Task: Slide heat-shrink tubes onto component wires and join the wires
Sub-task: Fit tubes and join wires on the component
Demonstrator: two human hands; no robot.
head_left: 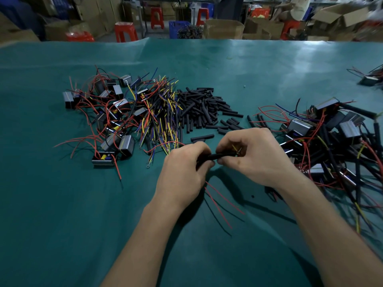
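Both hands meet above the green table (62, 204). My left hand (184, 170) and my right hand (255, 156) together grip a black heat-shrink tube (219, 156) lying across between them. Yellow and bare wire ends (237, 149) stick out of the tube inside my right fingers. Red wires (219, 204) trail from under my left hand towards me. A pile of loose black heat-shrink tubes (203, 108) lies just beyond the hands. A heap of grey components with red wires (107, 112) and a bundle of coloured wires (161, 112) sit to the left.
A second heap of components with tubes fitted (331, 146) fills the right side. Another component (371, 79) lies at the far right edge. Red stools (125, 31), cardboard boxes (223, 29) and seated people stand beyond the table's far edge.
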